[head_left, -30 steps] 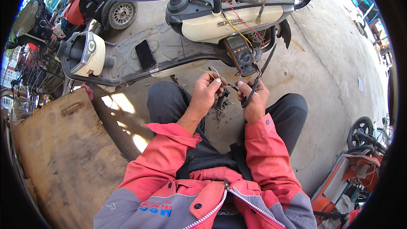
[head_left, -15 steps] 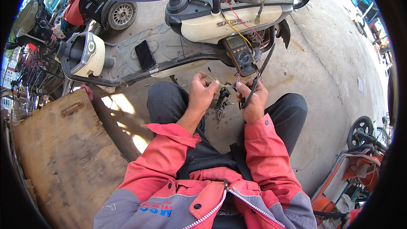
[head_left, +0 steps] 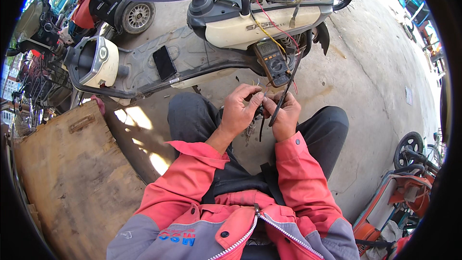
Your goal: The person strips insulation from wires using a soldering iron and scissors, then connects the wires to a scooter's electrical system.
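While left hand [head_left: 240,110] and right hand [head_left: 288,115], fingers pinched together, hold thin wires [head_left: 266,90] and black cable [head_left: 289,85] nearside of the multimeter [head_left: 273,62], the wires look light, fragile; the springier cable seems safer to grip.

From the left hand [head_left: 240,109], the right hand [head_left: 286,110] is at three o'clock, the multimeter [head_left: 272,62] at one, the smartphone [head_left: 164,62] on the scooter footboard [head_left: 193,50] at ten, and the plywood [head_left: 79,173] at eight.

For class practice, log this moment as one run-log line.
left hand: pinching thin wires; right hand: holding black cable; multimeter: beside scooter; phone: on footboard
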`<state>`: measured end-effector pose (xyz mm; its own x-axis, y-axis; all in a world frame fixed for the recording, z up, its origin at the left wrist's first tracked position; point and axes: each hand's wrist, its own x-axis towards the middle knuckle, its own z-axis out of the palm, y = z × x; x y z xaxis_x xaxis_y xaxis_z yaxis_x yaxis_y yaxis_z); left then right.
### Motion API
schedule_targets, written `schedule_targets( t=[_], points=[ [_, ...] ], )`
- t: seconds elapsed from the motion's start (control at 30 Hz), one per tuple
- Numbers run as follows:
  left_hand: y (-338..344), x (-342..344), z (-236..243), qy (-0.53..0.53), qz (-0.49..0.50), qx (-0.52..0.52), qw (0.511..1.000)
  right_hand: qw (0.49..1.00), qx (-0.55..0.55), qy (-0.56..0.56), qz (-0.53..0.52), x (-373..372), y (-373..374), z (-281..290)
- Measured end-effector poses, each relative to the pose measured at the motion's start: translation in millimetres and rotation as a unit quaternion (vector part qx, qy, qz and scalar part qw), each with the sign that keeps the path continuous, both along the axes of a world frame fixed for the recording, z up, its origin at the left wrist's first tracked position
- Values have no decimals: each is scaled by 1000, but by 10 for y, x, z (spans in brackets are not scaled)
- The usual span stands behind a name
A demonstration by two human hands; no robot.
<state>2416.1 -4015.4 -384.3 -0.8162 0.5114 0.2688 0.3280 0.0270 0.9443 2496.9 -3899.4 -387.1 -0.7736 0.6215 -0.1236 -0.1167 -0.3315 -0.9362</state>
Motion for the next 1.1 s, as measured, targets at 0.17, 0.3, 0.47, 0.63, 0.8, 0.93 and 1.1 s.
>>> schedule_targets(
  t=[0.17,0.3,0.47,0.63,0.8,0.93,1.1],
  points=[
    [-19,-32,-72,-30,-37,10,999,999,36,14,19,0,-53,-103],
    [-46,-60,-132,-123,-64,32,990,997,74,-21,33,-7,-80,-110],
    [-46,-67,-152,-115,-59,59,990,996,72,-37,44,-20,-72,-76],
    [-53,-82,-116,-114,-66,66,989,998,66,-20,14,-9,23,4],
    [-103,-70,-111,-168,-87,43,981,998,53,-29,29,24,133,116],
    [-108,-23,-78,-125,-95,-23,987,999,13,-2,40,28,153,191],
    [-103,-15,-131,-161,-131,-10,978,999,0,7,53,43,212,105]
  ],
)
